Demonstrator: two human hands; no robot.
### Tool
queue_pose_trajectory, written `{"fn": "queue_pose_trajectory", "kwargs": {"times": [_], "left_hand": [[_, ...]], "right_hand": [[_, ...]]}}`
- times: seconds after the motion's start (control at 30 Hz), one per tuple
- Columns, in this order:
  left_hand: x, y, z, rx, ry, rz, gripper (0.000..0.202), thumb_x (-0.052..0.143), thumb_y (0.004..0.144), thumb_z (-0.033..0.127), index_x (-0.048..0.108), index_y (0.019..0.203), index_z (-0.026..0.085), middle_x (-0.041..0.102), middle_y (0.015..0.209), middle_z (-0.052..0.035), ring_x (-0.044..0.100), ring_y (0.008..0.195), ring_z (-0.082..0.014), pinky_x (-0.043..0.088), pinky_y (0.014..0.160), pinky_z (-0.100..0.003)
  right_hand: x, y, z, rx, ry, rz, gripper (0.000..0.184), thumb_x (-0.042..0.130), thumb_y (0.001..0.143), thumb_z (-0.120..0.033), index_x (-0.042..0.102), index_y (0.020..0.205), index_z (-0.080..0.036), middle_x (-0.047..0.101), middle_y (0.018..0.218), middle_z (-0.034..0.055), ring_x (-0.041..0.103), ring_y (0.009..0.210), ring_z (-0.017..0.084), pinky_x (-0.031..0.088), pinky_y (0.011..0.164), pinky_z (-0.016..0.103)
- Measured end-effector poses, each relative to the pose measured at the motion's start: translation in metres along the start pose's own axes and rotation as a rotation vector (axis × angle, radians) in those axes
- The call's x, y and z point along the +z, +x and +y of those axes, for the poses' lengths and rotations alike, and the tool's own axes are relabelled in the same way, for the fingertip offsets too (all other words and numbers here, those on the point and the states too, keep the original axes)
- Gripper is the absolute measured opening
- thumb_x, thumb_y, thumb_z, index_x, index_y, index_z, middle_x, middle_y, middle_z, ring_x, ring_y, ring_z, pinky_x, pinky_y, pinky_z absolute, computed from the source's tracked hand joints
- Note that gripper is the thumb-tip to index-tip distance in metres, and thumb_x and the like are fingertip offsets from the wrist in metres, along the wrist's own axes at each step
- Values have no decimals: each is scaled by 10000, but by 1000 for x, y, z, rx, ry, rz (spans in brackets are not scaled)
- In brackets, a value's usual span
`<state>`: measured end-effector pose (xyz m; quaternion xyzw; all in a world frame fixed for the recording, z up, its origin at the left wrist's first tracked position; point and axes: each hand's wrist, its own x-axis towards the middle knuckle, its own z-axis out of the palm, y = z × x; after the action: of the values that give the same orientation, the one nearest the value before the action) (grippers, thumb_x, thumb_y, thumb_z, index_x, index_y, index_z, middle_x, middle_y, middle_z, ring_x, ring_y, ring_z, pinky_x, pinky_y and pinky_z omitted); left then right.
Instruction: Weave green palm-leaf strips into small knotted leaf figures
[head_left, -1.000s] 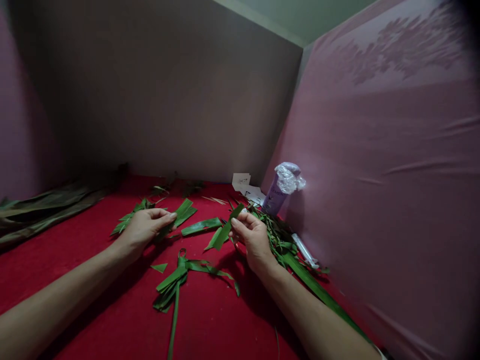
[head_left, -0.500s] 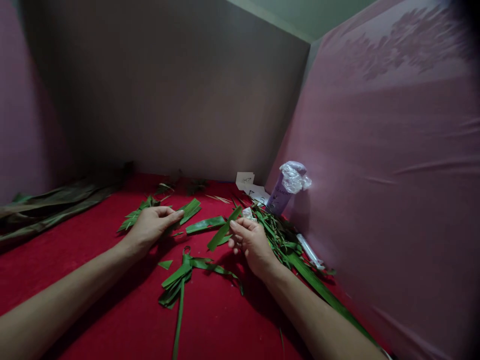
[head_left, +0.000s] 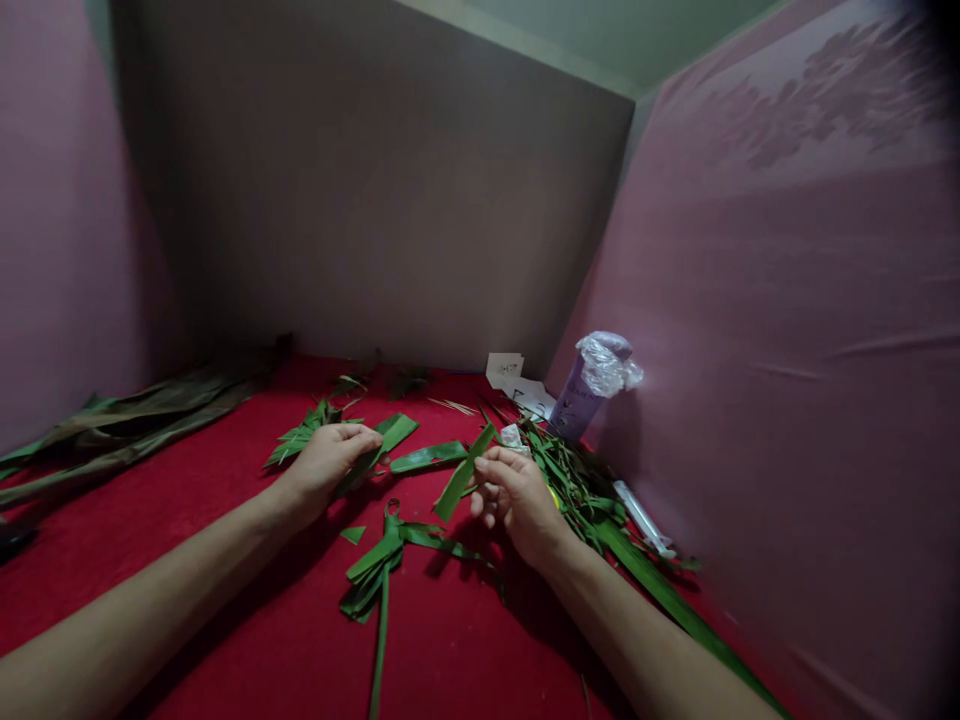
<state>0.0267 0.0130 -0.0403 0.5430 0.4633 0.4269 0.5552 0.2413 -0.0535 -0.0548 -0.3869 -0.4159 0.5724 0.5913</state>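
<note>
Between the thumb and fingers of my left hand [head_left: 330,462] is a piece of green leaf [head_left: 396,430], pointing up and to the right. My right hand [head_left: 517,495] pinches a flat leaf strip [head_left: 463,478], held slantwise above the red cloth [head_left: 247,610]. Another leaf strip [head_left: 427,458] lies between the two hands, its right end close to the held strip. Nearer to me rests a folded leaf figure [head_left: 386,555] with a small loop on top, side strips and a long stem. A small leaf triangle [head_left: 353,535] lies left of it.
A heap of leaf scraps [head_left: 577,480] lies right of my right hand, beside a clear plastic packet [head_left: 643,520]. Behind stand a purple container [head_left: 581,395] topped with plastic wrap and some white papers [head_left: 525,393]. Long brownish leaves [head_left: 142,420] stretch along the left. Walls enclose the back and right.
The whole view has shifted, so everything sits slightly further right and lower. My left hand has turned its leaf piece a little. My right hand keeps its strip.
</note>
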Motion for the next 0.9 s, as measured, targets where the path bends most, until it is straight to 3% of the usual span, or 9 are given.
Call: {"fn": "queue_pose_trajectory", "kwargs": {"times": [0.3, 0.6, 0.9], "left_hand": [[0, -1, 0, -30, -95, -33, 151, 672, 623, 290, 601, 642, 158, 580, 470, 22, 512, 388, -90, 366, 362, -175], [3, -4, 3, -26, -102, -23, 219, 750, 576, 301, 634, 671, 141, 555, 451, 36, 443, 349, -58, 315, 331, -159], [1, -2, -1, -1, -41, -3, 225, 721, 603, 343, 596, 660, 165, 514, 424, 62, 421, 323, -69, 283, 322, -173]], "right_hand": [[-1, 0, 1, -29, -52, 19, 216, 660, 694, -311, 506, 697, -159, 626, 601, -16, 551, 369, 77, 357, 278, 124], [-2, 3, 0, -117, -179, 140, 224, 640, 690, -322, 478, 694, -166, 626, 569, -11, 538, 342, 84, 363, 261, 134], [-5, 3, 1, -114, -200, 145, 222, 640, 691, -329, 488, 694, -167, 633, 572, 1, 543, 356, 86, 361, 269, 134]]}}
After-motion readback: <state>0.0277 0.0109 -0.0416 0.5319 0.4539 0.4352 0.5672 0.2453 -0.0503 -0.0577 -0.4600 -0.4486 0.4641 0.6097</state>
